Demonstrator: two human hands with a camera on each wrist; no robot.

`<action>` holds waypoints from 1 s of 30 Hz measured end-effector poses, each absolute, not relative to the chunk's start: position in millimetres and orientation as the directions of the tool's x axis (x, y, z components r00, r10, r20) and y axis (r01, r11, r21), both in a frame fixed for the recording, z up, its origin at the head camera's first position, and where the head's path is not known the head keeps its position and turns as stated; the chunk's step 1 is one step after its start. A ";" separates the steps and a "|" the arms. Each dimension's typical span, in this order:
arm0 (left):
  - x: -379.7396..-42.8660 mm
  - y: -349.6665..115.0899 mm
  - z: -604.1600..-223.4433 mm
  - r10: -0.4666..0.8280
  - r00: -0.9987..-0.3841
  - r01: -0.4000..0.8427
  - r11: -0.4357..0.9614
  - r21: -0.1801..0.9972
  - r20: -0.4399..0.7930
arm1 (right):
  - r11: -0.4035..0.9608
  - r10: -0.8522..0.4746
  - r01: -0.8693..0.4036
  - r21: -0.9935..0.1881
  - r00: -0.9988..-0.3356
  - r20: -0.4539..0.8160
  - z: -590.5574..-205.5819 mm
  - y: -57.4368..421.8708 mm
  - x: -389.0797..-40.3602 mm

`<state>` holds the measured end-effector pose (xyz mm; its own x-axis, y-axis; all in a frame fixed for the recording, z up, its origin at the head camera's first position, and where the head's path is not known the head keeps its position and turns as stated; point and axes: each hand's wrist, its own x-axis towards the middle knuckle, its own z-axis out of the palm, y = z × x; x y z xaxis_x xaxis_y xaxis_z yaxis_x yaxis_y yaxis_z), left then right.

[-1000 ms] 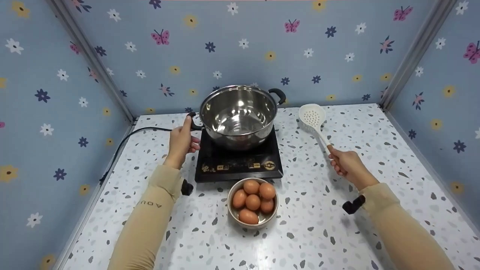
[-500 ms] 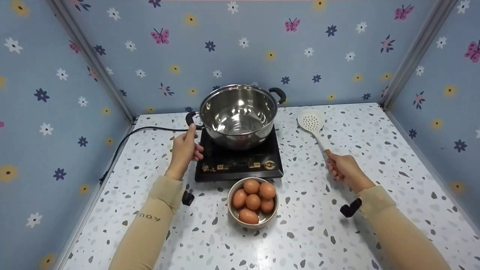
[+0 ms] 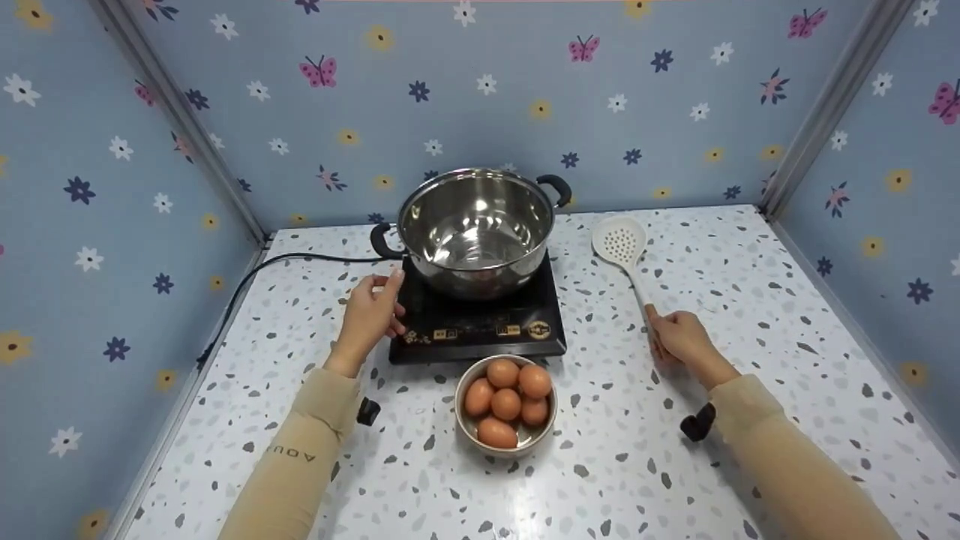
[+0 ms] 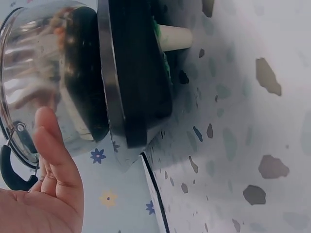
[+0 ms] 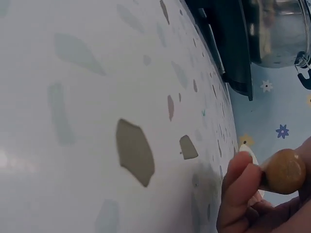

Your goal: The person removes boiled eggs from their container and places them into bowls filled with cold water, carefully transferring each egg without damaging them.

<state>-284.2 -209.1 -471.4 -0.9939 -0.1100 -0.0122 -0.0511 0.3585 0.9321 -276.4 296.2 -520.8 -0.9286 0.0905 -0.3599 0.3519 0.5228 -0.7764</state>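
A steel pot (image 3: 480, 281) with two black handles sits on a black induction cooker (image 3: 457, 349). Just below the pot's left handle (image 3: 382, 241) is my left hand (image 3: 366, 319), thumb raised and fingers loosely bent, holding nothing. In the left wrist view the hand (image 4: 58, 184) appears beside the pot with no object in its fingers. My right hand (image 3: 684, 341) grips the wooden handle end of a white slotted skimmer (image 3: 619, 241), whose perforated head points toward the back wall. The right wrist view shows the round wooden handle butt (image 5: 286, 172) between thumb and fingers.
A bowl (image 3: 517, 450) with several brown eggs (image 3: 505, 404) stands in front of the cooker. A black power cord (image 3: 300, 256) runs left from behind the cooker. Flowered panels (image 3: 480, 90) enclose the speckled tabletop (image 3: 600, 480) at the back and sides.
My left hand has come off the pot's left handle and moved toward me. My right hand has shifted slightly left and nearer with the skimmer. The pot and the egg bowl stay put.
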 end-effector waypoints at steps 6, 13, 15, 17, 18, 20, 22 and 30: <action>-277.0 -210.6 -473.5 -0.126 -0.990 -0.013 0.518 0.855 0.061 | 0.627 0.106 0.306 -0.716 -0.945 -0.310 -526.6 296.4 -278.4; -267.9 -211.3 -474.2 -0.165 -0.967 0.037 0.661 0.749 0.193 | 0.668 0.104 0.263 -0.696 -0.959 -0.263 -531.7 294.7 -278.2; -265.9 -211.3 -472.1 -0.178 -0.958 0.044 0.680 0.732 0.224 | 0.676 0.113 0.271 -0.685 -0.957 -0.267 -531.6 294.9 -279.1; -264.1 -211.2 -468.9 -0.193 -0.949 0.047 0.698 0.715 0.250 | 0.684 0.113 0.273 -0.677 -0.956 -0.271 -531.0 295.7 -279.5; -263.4 -211.3 -466.9 -0.196 -0.944 0.050 0.707 0.706 0.264 | 0.690 0.112 0.270 -0.672 -0.956 -0.270 -530.2 296.4 -279.4; -261.4 -211.4 -461.9 -0.202 -0.937 0.051 0.728 0.683 0.285 | 0.708 0.110 0.259 -0.657 -0.960 -0.259 -526.9 297.8 -278.8; -259.4 -211.5 -456.2 -0.201 -0.929 0.055 0.754 0.655 0.311 | 0.731 0.105 0.232 -0.642 -0.967 -0.230 -520.7 299.8 -277.6; -251.2 -199.5 -435.6 -0.107 -0.894 0.130 0.867 0.481 0.435 | 0.823 0.046 0.089 -0.561 -0.995 -0.090 -478.5 294.2 -275.5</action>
<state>-251.2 -199.5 -435.6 -0.8941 -0.1070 0.4348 0.1303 0.8668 0.4813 -275.5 294.2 -478.5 -0.9949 0.0461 -0.0898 0.0888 0.8231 -0.5609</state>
